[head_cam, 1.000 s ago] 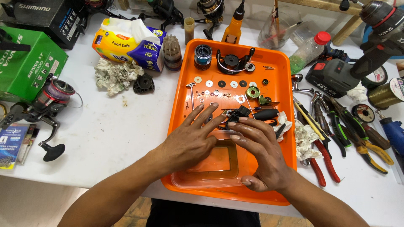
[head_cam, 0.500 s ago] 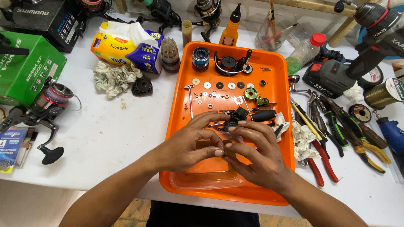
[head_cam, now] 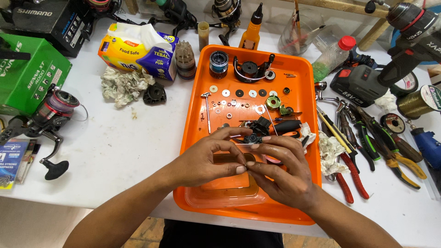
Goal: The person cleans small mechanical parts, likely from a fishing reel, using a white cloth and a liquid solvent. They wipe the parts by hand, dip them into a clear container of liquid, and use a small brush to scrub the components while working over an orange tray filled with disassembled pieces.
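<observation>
Over an orange tray (head_cam: pixel 197 138), the left hand (head_cam: pixel 206 160) and right hand (head_cam: pixel 280 172) pinch a tiny part, barely visible, between closed fingertips (head_cam: pixel 240 169); a steady, light grip seems wise.

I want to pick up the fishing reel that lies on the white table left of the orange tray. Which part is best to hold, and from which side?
Probably grip the fishing reel by its dark stem, between the red-banded spool and the crank arm, coming from above. It lies on its side on the table, so the stem is exposed; the handle knob sticks out toward the table edge and would likely swing.
</observation>
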